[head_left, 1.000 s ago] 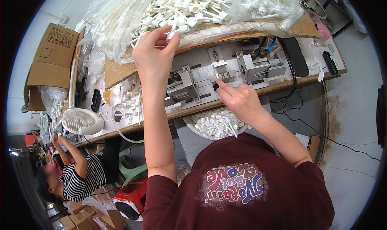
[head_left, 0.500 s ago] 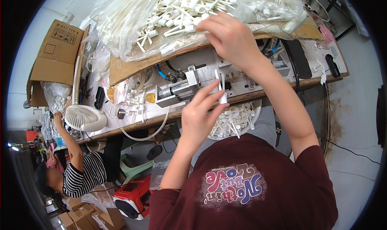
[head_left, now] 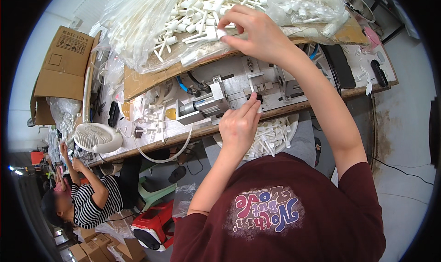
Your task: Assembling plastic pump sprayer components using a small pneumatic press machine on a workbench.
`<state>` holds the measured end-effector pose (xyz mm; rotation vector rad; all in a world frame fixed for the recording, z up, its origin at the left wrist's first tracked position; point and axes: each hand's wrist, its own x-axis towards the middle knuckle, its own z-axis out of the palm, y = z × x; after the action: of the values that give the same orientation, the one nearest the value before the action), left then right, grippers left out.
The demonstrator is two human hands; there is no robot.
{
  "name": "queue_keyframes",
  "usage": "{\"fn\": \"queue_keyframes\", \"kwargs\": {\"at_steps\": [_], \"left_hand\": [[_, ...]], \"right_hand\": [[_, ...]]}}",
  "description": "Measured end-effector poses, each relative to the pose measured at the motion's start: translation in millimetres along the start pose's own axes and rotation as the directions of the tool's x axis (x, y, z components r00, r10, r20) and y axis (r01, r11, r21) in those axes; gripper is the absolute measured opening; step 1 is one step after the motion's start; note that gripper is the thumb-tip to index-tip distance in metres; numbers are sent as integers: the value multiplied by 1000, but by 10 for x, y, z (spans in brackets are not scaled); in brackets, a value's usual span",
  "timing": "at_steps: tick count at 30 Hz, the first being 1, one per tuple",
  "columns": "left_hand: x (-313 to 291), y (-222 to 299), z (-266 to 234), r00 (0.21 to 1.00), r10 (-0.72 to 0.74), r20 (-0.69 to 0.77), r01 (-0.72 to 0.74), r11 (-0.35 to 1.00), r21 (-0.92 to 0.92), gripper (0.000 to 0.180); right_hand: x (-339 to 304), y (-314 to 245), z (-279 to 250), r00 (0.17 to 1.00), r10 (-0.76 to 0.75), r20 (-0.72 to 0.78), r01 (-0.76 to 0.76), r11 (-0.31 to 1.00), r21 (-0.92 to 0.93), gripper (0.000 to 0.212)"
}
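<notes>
My left hand is at the small metal press fixture on the bench edge. Its fingers are held together, with the tips against a slim white plastic stick that stands out beyond them at the fixture; the thumb side is partly hidden. Higher up, my right hand pinches a white plastic cap-shaped part between thumb and forefinger. That hand is at the front edge of a heap of white plastic parts, which lies on clear plastic sheeting over cardboard.
A bowl of white parts sits below the bench edge, near my lap. To the left are a white fan, an open carton and a co-worker in a striped shirt. A black phone-like slab lies right of the fixture.
My left hand has moved its white stick from above the bench edge to the fixture. The right hand has shifted slightly left and down at the heap, and a cap-shaped part now shows in its pinch.
</notes>
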<state>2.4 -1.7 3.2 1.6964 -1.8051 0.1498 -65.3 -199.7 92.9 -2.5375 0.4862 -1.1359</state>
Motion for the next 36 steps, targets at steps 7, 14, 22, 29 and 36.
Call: {"fn": "queue_keyframes", "kwargs": {"at_steps": [7,14,22,29,36], "left_hand": [[-2,-12,21,1000,-6,0,6,1000,-30,29],[314,-78,-364,987,-160,-31,146,954,-261,26],[1149,-627,-660,909,-71,-410,146,977,155,20],[1484,-726,-477,924,-373,-81,382,906,182,41],[1388,-664,-474,928,-342,-150,338,940,-51,33]], "right_hand": [[-575,-391,-261,997,69,16,-71,957,280,21],[-1330,-578,-384,998,15,55,-11,998,-63,25],[-1557,-667,-29,963,-68,261,159,925,-346,18],[-1495,-632,133,978,-27,205,108,912,-396,9],[-1466,-632,53,965,43,257,40,950,-310,16]]}}
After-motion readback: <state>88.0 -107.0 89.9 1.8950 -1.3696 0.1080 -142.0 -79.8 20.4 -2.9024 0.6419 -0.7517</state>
